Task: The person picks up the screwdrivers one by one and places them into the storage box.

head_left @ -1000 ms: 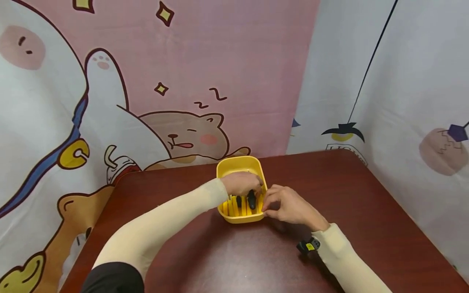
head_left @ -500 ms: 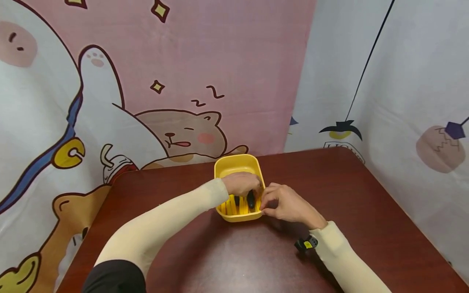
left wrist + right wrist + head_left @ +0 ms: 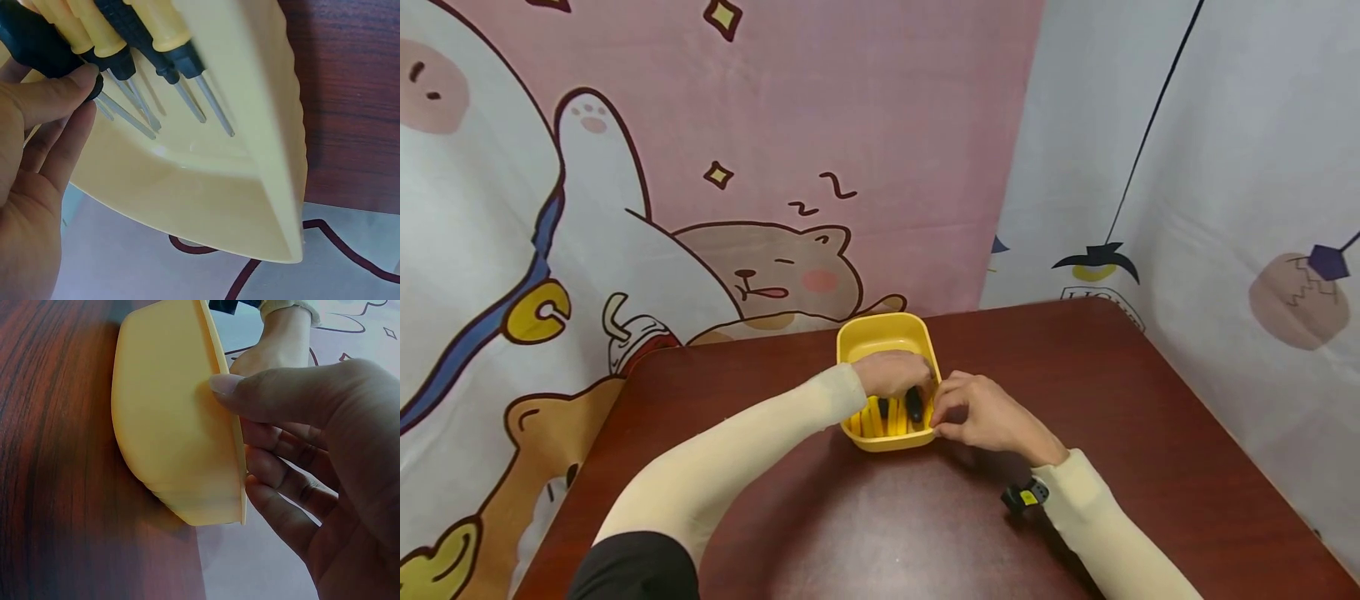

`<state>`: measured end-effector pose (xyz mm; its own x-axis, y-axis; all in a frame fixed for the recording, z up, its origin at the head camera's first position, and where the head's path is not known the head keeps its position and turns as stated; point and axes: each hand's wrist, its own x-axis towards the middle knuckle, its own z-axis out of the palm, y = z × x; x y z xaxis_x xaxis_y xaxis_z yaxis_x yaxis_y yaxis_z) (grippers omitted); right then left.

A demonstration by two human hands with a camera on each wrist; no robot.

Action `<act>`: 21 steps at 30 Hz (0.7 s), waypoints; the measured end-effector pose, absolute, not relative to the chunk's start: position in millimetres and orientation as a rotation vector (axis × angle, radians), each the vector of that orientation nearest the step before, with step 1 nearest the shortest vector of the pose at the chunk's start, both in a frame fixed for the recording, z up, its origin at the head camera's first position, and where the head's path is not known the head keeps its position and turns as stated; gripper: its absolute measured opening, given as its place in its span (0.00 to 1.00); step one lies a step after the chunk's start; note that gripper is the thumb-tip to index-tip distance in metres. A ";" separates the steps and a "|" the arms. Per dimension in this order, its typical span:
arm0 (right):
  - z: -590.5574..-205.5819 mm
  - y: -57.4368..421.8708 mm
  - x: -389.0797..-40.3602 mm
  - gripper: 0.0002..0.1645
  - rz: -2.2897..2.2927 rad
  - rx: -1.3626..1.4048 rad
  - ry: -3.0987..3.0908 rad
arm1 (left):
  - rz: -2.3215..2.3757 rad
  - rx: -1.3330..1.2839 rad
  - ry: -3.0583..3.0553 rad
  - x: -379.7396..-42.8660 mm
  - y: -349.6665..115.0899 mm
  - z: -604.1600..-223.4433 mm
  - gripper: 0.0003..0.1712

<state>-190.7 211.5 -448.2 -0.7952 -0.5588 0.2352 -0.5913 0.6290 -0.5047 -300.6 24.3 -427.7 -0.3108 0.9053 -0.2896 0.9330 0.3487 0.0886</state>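
A yellow plastic bin (image 3: 898,444) holds a row of screwdrivers, their shafts pointing toward its far end. Inside it, my left hand (image 3: 892,373) pinches a black-handled screwdriver (image 3: 44,47) between thumb and fingers, close to where the shaft begins. Beside this one lie several others, among them a yellow-handled screwdriver (image 3: 164,25) with a black collar and a slimmer black screwdriver (image 3: 134,31). My right hand (image 3: 988,421) grips the bin's right rim, thumb (image 3: 225,384) on the outer side and fingers at the edge.
The bin stands on a dark reddish-brown wooden table (image 3: 880,533), toward its back edge. A cartoon-printed cloth (image 3: 917,167) hangs close behind the table, and a pale cloth (image 3: 1210,167) hangs along the right. A small black device (image 3: 1026,497) is strapped at the right wrist.
The head view has shifted slightly, so the whole scene sits a little farther left and up. Both hands keep their places on the screwdriver and the bin.
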 end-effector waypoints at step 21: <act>-449.0 211.2 -190.1 0.09 0.881 0.984 -2.783 | 0.125 1.526 2.386 -306.5 17.6 -424.0 0.18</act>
<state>-190.1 211.2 -449.0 -0.7942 -0.5595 0.2372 -0.5940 0.6326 -0.4970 -306.5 17.6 -424.0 -0.3874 0.8982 -0.2078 0.8715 0.4303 0.2353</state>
